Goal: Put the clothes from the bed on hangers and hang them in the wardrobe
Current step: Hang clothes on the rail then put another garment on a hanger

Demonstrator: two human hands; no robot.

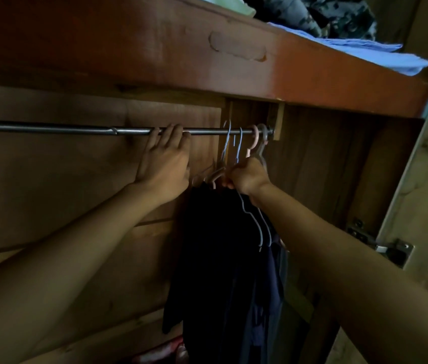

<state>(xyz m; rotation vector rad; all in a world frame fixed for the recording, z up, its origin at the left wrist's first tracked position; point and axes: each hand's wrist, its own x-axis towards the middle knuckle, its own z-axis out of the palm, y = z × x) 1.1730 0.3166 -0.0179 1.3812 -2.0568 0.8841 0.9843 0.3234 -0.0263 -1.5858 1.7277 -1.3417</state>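
A: Where are your hands?

B: Both are up at the rail (76,129) inside the wardrobe (50,193). Your left hand (164,164) rests on the rail near its right end, fingers (170,132) hooked over the top of the bar with nothing else in them.

A: And your right hand?

B: Your right hand (247,176) sits lower, just below the rail's right end, fingers curled tight around the necks of the hangers (239,151). You grip them as a bunch where the necks meet.

A: How many hangers?

B: Four hooks sit on the rail at its right end, close to the bracket (275,122): two thin pale wire ones, a pink one and a grey one. Beyond that count you cannot tell, since your hand covers the necks.

A: Where are the clothes?

B: Dark clothes (207,258) hang straight down from those hangers, below and between your two wrists, at the right end of the rail. They are too dark to separate into pieces. Two pale hanger arms (257,227) curve down over the cloth beside your right forearm.

A: Anything else?

B: Folded blue cloth (381,52) and a camouflage piece (339,14) lie on the shelf (233,67) above the rail, toward its right edge. A metal hinge (381,245) shows on the door (423,166) at the right. Something red (163,352) lies at the bottom of the wardrobe, too blurred to name.
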